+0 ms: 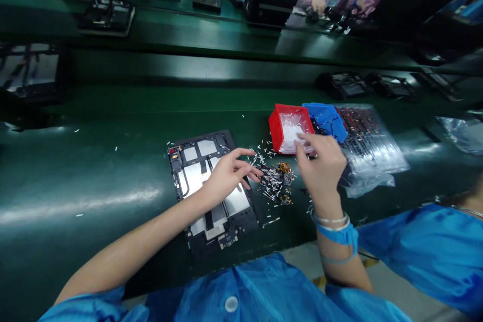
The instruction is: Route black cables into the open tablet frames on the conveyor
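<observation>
My left hand (232,173) hovers over the right side of an opened tablet-like device (196,171), fingers apart and pointing at a heap of small parts. Nothing shows between those fingers. The device lies flat, its silvery battery plates, black ribbon cables and small circuit boards exposed. Beside it, the loose heap (273,181) mixes short white-and-black strips with copper-coloured bits. My right hand (320,163) is at the front right edge of a red bin (276,128) of small clear-white pieces. Its thumb and index tips are close together; anything pinched there is too small to make out.
A blue bin (326,118) with dark parts adjoins the red one. Right of it lies a clear plastic bag (372,141) of rowed cables. More devices (347,84) sit along the green bench (132,186). Co-workers sit opposite; a blue sleeve (426,256) is close at my right.
</observation>
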Demonstrator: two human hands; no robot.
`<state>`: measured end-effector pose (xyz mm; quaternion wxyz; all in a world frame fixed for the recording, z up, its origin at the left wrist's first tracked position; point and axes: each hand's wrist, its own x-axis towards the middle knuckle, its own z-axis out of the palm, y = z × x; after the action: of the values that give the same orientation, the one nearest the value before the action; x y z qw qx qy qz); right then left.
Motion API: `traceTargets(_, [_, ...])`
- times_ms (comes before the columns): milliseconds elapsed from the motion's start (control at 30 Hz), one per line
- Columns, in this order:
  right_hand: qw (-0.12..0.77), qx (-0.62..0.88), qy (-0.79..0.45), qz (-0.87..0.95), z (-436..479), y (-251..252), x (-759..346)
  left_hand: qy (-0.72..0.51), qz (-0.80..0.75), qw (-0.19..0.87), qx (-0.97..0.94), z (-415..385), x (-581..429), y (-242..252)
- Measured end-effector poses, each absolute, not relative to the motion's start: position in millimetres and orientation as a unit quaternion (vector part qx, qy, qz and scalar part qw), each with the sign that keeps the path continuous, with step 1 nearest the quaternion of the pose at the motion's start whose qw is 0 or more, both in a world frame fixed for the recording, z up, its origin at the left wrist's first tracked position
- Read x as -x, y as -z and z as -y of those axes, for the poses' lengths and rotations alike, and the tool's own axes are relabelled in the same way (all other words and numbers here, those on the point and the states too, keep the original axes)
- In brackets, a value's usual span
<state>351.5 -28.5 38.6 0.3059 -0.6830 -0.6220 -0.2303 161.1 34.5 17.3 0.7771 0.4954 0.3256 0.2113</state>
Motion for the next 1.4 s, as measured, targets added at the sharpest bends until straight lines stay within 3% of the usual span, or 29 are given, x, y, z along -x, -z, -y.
traceTargets(100, [0.350,0.586,0.141,0.717,36,-35,-323,-0.219,-0.314,0.777,-0.500,-33,-162,-16])
traceTargets(233, [0.327,0.576,0.107,0.742,44,-30,-296,-0.221,-0.296,0.757,-0.539,-30,-161,-15])
traceTargets(433, [0.305,0.591,0.118,0.737,41,-27,-298,-0.212,-0.284,0.697,-0.623,-29,-159,-17])
traceTargets(700, [0.244,0.729,0.257,0.585,24,-38,-366,-0.211,-0.271,0.753,-0.562,-33,-157,-21])
traceTargets(933, [0.292,0.534,0.126,0.784,33,-35,-319,-0.211,-0.241,0.772,-0.548,-35,-155,-24])
traceTargets(1033, [0.339,0.554,0.099,0.754,31,-35,-307,-0.245,-0.273,0.683,-0.632,-49,-132,-24])
traceTargets(1133, [0.406,0.614,-0.022,0.676,29,-37,-301,-0.337,-0.413,0.425,-0.731,-73,-96,-15])
traceTargets(1200, [0.461,0.637,-0.156,0.598,26,-37,-293,-0.335,-0.487,0.322,-0.740,-88,-76,-2])
traceTargets(1300, [0.480,0.603,-0.394,0.501,19,-37,-271,-0.305,-0.510,0.333,-0.733,-100,-63,19])
traceTargets(1400, [0.421,0.550,-0.566,0.448,9,-34,-242,-0.303,-0.465,0.370,-0.745,-99,-64,28])
